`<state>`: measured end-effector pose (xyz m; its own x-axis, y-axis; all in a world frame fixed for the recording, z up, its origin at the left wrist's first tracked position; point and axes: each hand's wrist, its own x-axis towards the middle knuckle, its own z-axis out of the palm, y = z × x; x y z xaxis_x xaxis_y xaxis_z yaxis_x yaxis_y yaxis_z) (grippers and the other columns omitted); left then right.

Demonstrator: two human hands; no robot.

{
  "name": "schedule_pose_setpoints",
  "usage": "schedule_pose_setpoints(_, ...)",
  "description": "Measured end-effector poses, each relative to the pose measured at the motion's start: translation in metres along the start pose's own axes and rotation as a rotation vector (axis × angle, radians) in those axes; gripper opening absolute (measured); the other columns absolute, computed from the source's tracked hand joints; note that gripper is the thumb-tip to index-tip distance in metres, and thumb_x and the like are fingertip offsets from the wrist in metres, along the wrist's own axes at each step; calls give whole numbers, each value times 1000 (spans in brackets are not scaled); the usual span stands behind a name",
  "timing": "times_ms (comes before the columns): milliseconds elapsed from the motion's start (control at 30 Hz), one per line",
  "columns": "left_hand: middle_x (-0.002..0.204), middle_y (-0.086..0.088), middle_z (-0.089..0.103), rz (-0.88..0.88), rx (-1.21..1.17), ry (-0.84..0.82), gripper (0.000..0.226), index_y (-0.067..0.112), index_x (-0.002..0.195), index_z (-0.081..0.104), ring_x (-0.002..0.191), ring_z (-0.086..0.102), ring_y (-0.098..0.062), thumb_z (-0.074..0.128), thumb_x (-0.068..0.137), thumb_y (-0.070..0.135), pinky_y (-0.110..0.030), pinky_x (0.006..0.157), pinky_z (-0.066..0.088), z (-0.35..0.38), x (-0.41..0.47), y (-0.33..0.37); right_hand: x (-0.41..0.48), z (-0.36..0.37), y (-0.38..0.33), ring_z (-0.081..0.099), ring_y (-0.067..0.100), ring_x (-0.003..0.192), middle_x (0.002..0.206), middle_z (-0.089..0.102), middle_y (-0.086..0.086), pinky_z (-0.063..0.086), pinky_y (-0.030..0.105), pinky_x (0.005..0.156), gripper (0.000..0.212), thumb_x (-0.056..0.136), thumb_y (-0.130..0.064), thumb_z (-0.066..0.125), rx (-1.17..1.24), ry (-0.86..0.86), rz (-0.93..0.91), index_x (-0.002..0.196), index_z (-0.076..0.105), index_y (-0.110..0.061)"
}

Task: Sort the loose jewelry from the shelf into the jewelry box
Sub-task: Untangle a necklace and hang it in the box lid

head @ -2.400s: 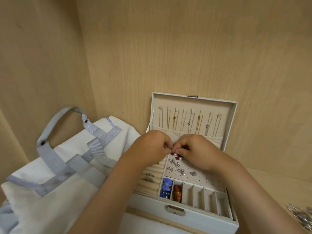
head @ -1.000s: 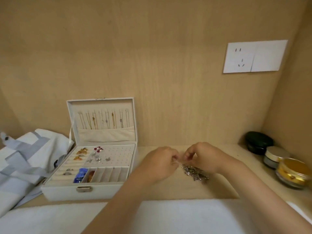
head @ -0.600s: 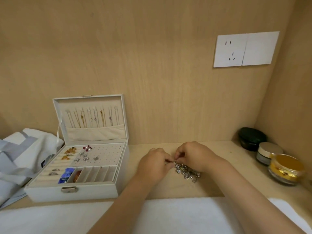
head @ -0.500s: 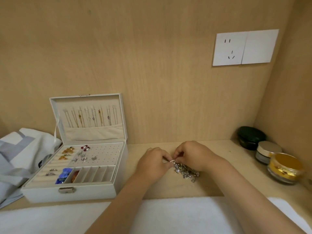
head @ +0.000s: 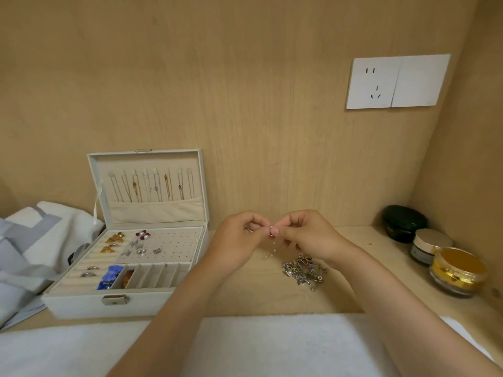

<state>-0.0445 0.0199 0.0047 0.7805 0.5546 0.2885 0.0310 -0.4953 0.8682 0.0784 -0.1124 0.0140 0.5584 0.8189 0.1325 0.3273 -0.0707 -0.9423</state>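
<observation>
Both hands are raised above the wooden shelf (head: 272, 297), just right of the jewelry box (head: 109, 306), and meet at the fingertips. The right hand (head: 307, 235) pinches a small jewelry piece (head: 271, 231) between thumb and forefinger, with the remaining fingers curled in. The left hand (head: 239, 240) has its fingers curled as well, and its thumb and forefinger close on the same piece from the other side. A thin beaded strand hangs from the piece toward the shelf without reaching it. The pile of loose jewelry (head: 303, 269), a tangle of silver and gold-toned items, lies on the shelf below and slightly right of the right hand, apart from the box. The box stands open with its lid upright against the back wall. A row of necklaces (head: 152, 186) hangs inside the lid above a fabric pocket. Several stud earrings (head: 138, 246) sit at the left end of the perforated panel, gold-toned pieces (head: 114, 240) and rings (head: 89, 270) rest on the ring rolls at the left, and the front row of compartments holds a blue item (head: 110, 276) and an amber item (head: 128, 277) in its two leftmost cells. A white and grey bag (head: 27, 254) lies left of the box. Three jars (head: 430, 244) stand in the right corner, and a white towel (head: 272, 346) runs along the near edge. A wall socket (head: 397, 81) is mounted on the back panel.
</observation>
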Motion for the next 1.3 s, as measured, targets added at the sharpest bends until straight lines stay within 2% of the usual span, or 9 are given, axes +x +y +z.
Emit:
schedule_pose_setpoints(100, 80, 19, 70, 28, 100, -54, 6, 31, 95, 72, 67, 56, 3, 70, 90, 28, -17, 71, 47, -26, -13, 9, -2, 16, -12, 59, 12, 66, 82, 75, 0, 45, 17, 53, 8, 94, -14, 67, 75, -6, -15, 90, 71, -9)
schedule_pose_setpoints(267, 108, 18, 63, 34, 428, 43, 21, 31, 113, 67, 101, 57, -3, 64, 93, 35, -23, 92, 46, -81, -43, 4, 0, 57, -33, 56, 15, 69, 92, 75, 9, 47, 21, 60, 18, 99, -11, 58, 118, -84, -112, 83, 61, -16)
schedule_pose_setpoints(433, 130, 7, 56, -50, 734, 202, 31, 29, 124, 61, 124, 42, -15, 58, 95, 39, -33, 105, 36, -136, -75, -21, -5, 106, -34, 56, 3, 72, 74, 67, -20, 45, 23, 75, 19, 99, -12, 59, -39, -222, -241, 84, 61, -22)
schedule_pose_setpoints(567, 151, 1, 42, -193, 895, 309, 49, 27, 140, 51, 136, 32, -24, 51, 96, 49, -38, 113, 28, -172, -97, -40, -8, 131, -29, 55, 13, 65, 84, 67, 2, 46, 34, 68, 17, 100, -16, 58, -88, -288, -254, 85, 60, -24)
schedule_pose_setpoints(633, 157, -1, 32, -315, 910, 313, 57, 28, 147, 42, 142, 26, -26, 44, 97, 54, -41, 115, 24, -184, -105, -47, -8, 137, -30, 57, 18, 62, 93, 70, 10, 48, 35, 66, 16, 100, -15, 56, -95, -276, -248, 86, 59, -22)
schedule_pose_setpoints(767, 161, -3, 25, -428, 851, 299, 63, 26, 150, 34, 144, 26, -29, 39, 96, 58, -44, 116, 25, -189, -116, -56, -9, 143, -33, 61, 13, 63, 84, 69, -1, 50, 31, 68, 10, 100, -16, 57, -216, -286, -292, 90, 60, -17)
schedule_pose_setpoints(933, 159, -4, 28, -444, 819, 297, 66, 26, 151, 33, 141, 28, -31, 41, 95, 60, -45, 114, 27, -187, -116, -58, -9, 144, -32, 59, 10, 70, 90, 68, 3, 51, 33, 76, 9, 100, -21, 56, -343, -284, -319, 91, 57, -21)
schedule_pose_setpoints(1100, 154, -4, 36, -429, 752, 314, 66, 25, 149, 36, 139, 32, -29, 48, 93, 58, -43, 113, 31, -182, -117, -52, -14, 134, -37, 54, 2, 64, 79, 63, -9, 45, 19, 66, 13, 101, -23, 55, -432, -278, -330, 87, 55, -23)
schedule_pose_setpoints(1300, 149, -4, 39, -390, 722, 295, 60, 25, 145, 41, 139, 28, -25, 52, 93, 53, -40, 111, 31, -160, -115, -41, -27, 101, -35, 61, 14, 60, 76, 69, -7, 50, 24, 61, 15, 101, -16, 54, -354, -282, -211, 86, 57, -17)
